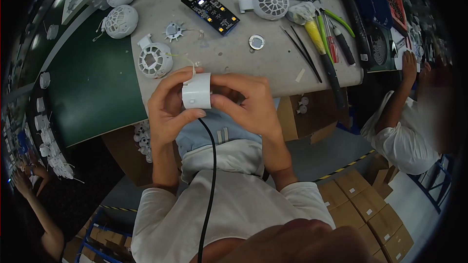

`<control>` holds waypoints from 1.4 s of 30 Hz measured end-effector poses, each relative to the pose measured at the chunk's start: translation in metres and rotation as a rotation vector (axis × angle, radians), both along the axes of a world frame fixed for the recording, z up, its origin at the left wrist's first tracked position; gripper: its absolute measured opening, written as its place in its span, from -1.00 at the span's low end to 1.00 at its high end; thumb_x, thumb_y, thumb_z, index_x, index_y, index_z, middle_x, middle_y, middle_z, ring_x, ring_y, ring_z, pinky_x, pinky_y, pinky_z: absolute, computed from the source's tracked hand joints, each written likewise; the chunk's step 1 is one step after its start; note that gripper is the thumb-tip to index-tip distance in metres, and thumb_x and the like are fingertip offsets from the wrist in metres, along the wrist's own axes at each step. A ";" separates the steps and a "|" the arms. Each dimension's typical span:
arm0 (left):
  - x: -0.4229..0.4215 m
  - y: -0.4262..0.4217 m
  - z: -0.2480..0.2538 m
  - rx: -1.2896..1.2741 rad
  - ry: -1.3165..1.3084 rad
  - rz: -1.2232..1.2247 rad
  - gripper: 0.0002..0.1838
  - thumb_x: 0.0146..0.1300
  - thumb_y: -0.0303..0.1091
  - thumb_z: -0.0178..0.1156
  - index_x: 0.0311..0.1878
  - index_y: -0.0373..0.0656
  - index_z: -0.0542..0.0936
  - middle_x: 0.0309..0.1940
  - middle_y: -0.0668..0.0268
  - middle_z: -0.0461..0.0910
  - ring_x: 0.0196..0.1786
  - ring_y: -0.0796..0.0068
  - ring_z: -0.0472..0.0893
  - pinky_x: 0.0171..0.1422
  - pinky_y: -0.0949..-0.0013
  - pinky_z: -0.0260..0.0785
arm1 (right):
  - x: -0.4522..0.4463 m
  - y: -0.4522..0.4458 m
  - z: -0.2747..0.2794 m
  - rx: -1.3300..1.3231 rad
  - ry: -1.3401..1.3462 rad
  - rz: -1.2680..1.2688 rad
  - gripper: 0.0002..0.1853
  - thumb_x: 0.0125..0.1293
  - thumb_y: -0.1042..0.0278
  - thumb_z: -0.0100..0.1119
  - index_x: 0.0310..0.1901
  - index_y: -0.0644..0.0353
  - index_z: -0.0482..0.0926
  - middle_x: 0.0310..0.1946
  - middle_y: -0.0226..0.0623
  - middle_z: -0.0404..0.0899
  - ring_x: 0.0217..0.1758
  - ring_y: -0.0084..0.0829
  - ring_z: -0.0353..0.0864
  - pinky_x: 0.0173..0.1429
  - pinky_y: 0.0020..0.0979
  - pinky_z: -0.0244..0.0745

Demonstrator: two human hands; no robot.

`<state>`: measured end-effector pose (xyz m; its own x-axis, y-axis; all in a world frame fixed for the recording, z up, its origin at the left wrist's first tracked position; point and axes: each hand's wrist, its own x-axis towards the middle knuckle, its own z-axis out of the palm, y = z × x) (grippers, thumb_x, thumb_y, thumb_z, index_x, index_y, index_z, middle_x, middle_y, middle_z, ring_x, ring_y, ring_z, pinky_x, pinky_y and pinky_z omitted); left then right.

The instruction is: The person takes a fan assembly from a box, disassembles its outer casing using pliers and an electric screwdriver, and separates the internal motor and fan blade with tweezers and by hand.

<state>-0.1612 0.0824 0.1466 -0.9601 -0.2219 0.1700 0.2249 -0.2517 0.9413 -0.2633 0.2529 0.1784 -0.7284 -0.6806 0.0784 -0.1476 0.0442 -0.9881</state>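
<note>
Between my two hands, just off the table's front edge, is a white plastic cylindrical housing (197,92) with a thin pale wire at its top. My left hand (168,104) wraps round its left side, the thumb along the lower edge. From the right, my right hand (248,102) grips the rim with thumb and fingers. Behind my left hand lies a white slotted round housing (155,60) with a small arm. A small white spoked part (174,31) lies beyond it. Farther back rests a black circuit board (210,11) with yellow components. A small round metal disc (256,42) lies right of it.
Another grille housing (270,3) sits at the back. Tweezers (303,53), a soldering iron (319,44), green-handled pliers (339,22) and screwdrivers lie at the right. More white housings (121,21) stand at the left back. Co-workers' arms (397,92) show at both sides. Cartons (312,112) stand below.
</note>
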 end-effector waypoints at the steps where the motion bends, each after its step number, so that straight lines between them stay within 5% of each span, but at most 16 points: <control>1: 0.000 -0.001 -0.001 -0.010 0.005 0.002 -0.28 -0.02 -0.53 0.50 0.26 -0.34 0.43 0.27 -0.08 0.41 0.34 0.13 0.44 0.42 0.12 0.28 | 0.001 -0.001 -0.001 0.000 -0.052 -0.003 -0.76 0.17 0.46 0.36 -0.11 0.30 0.66 -0.38 -0.19 0.66 -0.50 -0.44 0.60 -0.39 -0.44 0.48; 11: 0.001 0.003 -0.001 -0.135 0.038 0.061 -0.26 -0.05 -0.52 0.53 0.24 -0.33 0.44 0.24 -0.05 0.44 0.32 0.16 0.45 0.40 0.15 0.29 | 0.000 0.003 -0.003 0.045 0.188 -0.078 -0.89 0.21 0.50 0.32 -0.25 0.35 0.69 -0.54 -0.29 0.56 -0.55 -0.54 0.48 -0.45 -0.49 0.34; 17: 0.003 0.010 0.002 -0.136 -0.037 0.126 -0.26 -0.06 -0.55 0.51 0.25 -0.33 0.40 0.21 -0.01 0.45 0.30 0.17 0.48 0.39 0.14 0.31 | -0.054 0.080 0.029 0.306 0.382 -0.817 -0.87 0.24 0.50 0.30 -0.19 0.32 0.68 -0.47 -0.41 0.61 -0.47 -0.63 0.47 -0.36 -0.55 0.36; 20: 0.001 0.015 0.000 -0.138 -0.047 0.204 -0.23 -0.07 -0.57 0.49 0.26 -0.33 0.35 0.17 0.01 0.47 0.27 0.17 0.50 0.37 0.14 0.34 | -0.098 0.131 0.028 0.505 0.541 -0.928 -0.79 0.24 0.47 0.32 -0.11 0.31 0.65 -0.39 -0.34 0.62 -0.40 -0.56 0.52 -0.30 -0.49 0.42; 25: -0.001 0.021 0.001 -0.222 0.008 0.306 -0.23 -0.06 -0.56 0.45 0.27 -0.31 0.34 0.14 0.01 0.47 0.21 0.16 0.52 0.34 0.15 0.35 | -0.120 0.168 0.011 0.849 0.911 -0.635 -0.72 0.21 0.43 0.33 -0.05 0.28 0.61 -0.18 -0.17 0.58 -0.13 -0.17 0.54 -0.04 -0.27 0.47; 32: -0.007 0.027 0.000 -0.415 -0.008 0.419 -0.31 -0.08 -0.63 0.42 0.21 -0.31 0.43 0.13 0.05 0.46 0.20 0.19 0.51 0.35 0.19 0.33 | -0.111 0.160 0.010 0.550 0.599 -0.764 -0.81 0.30 0.48 0.24 -0.08 0.30 0.59 -0.24 -0.24 0.49 -0.26 -0.39 0.47 -0.16 -0.44 0.39; 38: -0.010 0.033 0.003 -0.585 -0.028 0.511 -0.30 -0.12 -0.65 0.46 0.18 -0.31 0.45 0.11 0.09 0.43 0.17 0.19 0.50 0.30 0.22 0.36 | -0.113 0.170 0.016 0.106 0.693 -0.906 -0.86 0.25 0.53 0.32 -0.16 0.31 0.61 -0.24 -0.35 0.47 -0.29 -0.63 0.48 -0.27 -0.59 0.35; 42: -0.015 0.036 0.010 -0.682 -0.033 0.525 -0.29 -0.14 -0.63 0.50 0.17 -0.29 0.46 0.06 0.12 0.41 0.10 0.23 0.50 0.23 0.24 0.40 | -0.115 0.172 0.016 0.200 0.718 -0.876 -0.89 0.29 0.51 0.29 -0.22 0.33 0.58 -0.29 -0.39 0.47 -0.34 -0.67 0.47 -0.31 -0.64 0.33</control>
<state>-0.1758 0.1180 0.1568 -0.7684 -0.4984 0.4014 0.1235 0.5000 0.8572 -0.3780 0.4251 0.1946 -0.7892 -0.0098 0.6141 -0.5147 0.5562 -0.6525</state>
